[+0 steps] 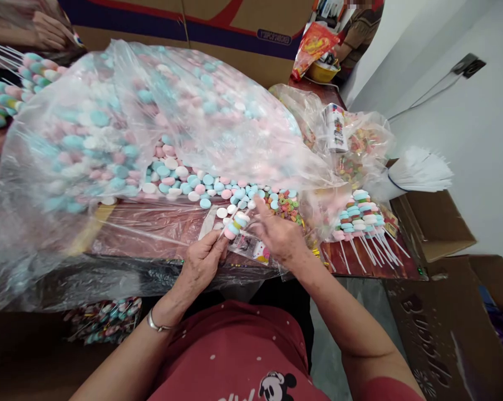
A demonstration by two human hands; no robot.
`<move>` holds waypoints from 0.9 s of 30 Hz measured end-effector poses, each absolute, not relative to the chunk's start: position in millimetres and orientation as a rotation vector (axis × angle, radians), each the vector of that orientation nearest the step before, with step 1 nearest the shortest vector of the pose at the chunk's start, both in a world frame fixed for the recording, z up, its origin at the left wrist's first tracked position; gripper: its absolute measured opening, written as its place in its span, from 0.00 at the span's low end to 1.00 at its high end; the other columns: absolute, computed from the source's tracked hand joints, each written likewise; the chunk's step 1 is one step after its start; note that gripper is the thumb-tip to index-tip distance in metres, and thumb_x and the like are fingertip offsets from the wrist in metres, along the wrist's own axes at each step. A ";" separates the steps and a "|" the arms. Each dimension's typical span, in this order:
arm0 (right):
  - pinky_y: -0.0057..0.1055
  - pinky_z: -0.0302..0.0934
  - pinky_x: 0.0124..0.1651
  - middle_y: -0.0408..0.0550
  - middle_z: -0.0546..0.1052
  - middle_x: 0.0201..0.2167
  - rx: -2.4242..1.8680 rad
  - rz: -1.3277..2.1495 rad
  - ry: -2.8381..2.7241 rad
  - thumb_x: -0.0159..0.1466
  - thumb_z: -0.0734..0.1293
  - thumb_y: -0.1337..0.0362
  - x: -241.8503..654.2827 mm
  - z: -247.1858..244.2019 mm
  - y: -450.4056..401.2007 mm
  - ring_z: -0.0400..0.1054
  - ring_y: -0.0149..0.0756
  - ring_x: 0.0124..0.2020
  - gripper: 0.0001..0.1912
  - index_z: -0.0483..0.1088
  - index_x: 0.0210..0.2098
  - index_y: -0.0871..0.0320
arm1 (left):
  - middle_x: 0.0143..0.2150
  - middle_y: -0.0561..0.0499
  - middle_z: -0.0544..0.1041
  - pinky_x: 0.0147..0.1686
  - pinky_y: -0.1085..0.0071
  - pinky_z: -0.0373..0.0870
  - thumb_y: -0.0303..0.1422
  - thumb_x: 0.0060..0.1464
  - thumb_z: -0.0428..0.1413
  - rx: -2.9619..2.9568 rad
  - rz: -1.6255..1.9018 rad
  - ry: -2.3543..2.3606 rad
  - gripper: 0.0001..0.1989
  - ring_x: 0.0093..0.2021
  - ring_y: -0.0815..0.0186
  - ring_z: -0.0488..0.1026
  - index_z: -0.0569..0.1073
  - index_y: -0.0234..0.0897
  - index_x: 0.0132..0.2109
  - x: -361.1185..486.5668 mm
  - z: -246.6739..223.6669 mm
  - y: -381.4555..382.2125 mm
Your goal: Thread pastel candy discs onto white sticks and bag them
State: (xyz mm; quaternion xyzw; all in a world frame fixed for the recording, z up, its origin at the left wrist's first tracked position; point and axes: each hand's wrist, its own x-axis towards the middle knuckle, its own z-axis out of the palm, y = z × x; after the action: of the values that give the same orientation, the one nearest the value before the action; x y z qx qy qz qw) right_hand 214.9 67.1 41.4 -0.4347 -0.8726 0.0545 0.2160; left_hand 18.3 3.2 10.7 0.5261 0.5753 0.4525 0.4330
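My left hand [203, 257] is closed around the stick of a candy skewer [236, 225], which is threaded with pink, blue, yellowish and white pieces. Just to its right, my right hand [282, 236] has its index finger stretched toward loose marshmallow candies [201, 186] in pink, blue and white. Its fingers look apart, though slightly blurred. Small coloured ring candies [287, 207] lie beyond this hand. Under both hands is a printed clear wrapper [251, 246]. A big clear plastic bag [210, 122] full of the same marshmallow candies spreads over the table.
Finished-looking candy skewers [360, 214] lie at the table's right, near a bundle of white sticks [420, 170]. Cardboard boxes [427, 312] stand at the right. Bagged ring candies [362, 139] sit behind. Other people's arms [47, 30] show at the far side, with more skewers [5, 100] at left.
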 end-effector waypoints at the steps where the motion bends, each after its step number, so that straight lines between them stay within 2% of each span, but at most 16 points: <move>1: 0.30 0.66 0.38 0.49 0.81 0.38 -1.300 0.101 -2.391 0.70 0.58 0.60 226.1 47.3 68.4 0.72 0.37 0.32 0.27 0.58 0.67 0.55 | 0.20 0.56 0.64 0.24 0.74 0.57 0.38 0.59 0.52 1.296 1.133 1.428 0.16 0.22 0.71 0.59 0.66 0.38 0.24 17.9 10.8 2.7; 4: 0.33 0.64 0.40 0.51 0.80 0.43 -1.416 0.022 -2.475 0.68 0.59 0.66 261.7 55.7 72.3 0.72 0.40 0.38 0.20 0.69 0.58 0.54 | 0.20 0.56 0.64 0.24 0.74 0.56 0.38 0.60 0.51 1.263 1.126 1.406 0.16 0.22 0.71 0.58 0.67 0.38 0.25 16.6 11.0 1.8; 6: 0.34 0.63 0.42 0.52 0.79 0.39 -1.435 -0.020 -2.618 0.66 0.61 0.69 280.0 51.9 73.1 0.71 0.42 0.40 0.14 0.75 0.48 0.56 | 0.20 0.56 0.64 0.23 0.73 0.55 0.38 0.60 0.51 1.265 1.114 1.397 0.16 0.21 0.71 0.57 0.67 0.38 0.25 16.1 11.3 1.6; 10: 0.34 0.61 0.42 0.52 0.76 0.34 -1.388 -0.104 -2.772 0.65 0.62 0.72 295.0 34.5 70.2 0.68 0.41 0.38 0.10 0.75 0.37 0.58 | 0.20 0.55 0.64 0.23 0.73 0.54 0.40 0.60 0.51 1.273 1.101 1.406 0.17 0.22 0.71 0.57 0.66 0.38 0.24 16.1 11.8 1.4; 18: 0.33 0.64 0.44 0.50 0.76 0.37 -1.321 0.127 -2.581 0.67 0.59 0.69 290.5 28.1 62.7 0.71 0.39 0.39 0.10 0.73 0.41 0.57 | 0.21 0.55 0.65 0.25 0.73 0.56 0.39 0.60 0.51 1.290 1.098 1.406 0.16 0.22 0.70 0.59 0.67 0.38 0.25 16.0 11.3 2.4; 23: 0.37 0.65 0.46 0.53 0.78 0.39 -1.321 0.048 -2.620 0.67 0.59 0.69 284.1 25.0 53.4 0.71 0.42 0.41 0.12 0.73 0.44 0.58 | 0.21 0.55 0.65 0.27 0.73 0.58 0.38 0.59 0.50 1.333 1.088 1.411 0.16 0.23 0.70 0.60 0.67 0.38 0.25 15.3 13.8 2.7; 27: 0.36 0.65 0.47 0.54 0.78 0.38 -1.299 -0.020 -2.620 0.67 0.59 0.71 283.2 19.4 47.9 0.71 0.42 0.41 0.12 0.73 0.41 0.58 | 0.21 0.55 0.65 0.27 0.73 0.59 0.38 0.60 0.50 1.345 1.060 1.428 0.16 0.24 0.69 0.61 0.66 0.38 0.25 15.4 14.1 2.9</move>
State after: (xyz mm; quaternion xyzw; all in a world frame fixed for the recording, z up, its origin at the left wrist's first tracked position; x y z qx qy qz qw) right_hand 283.2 47.9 19.4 -0.4417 -0.8906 -0.0067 0.1085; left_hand 15.4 2.9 14.1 0.5417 0.5749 0.4268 0.4403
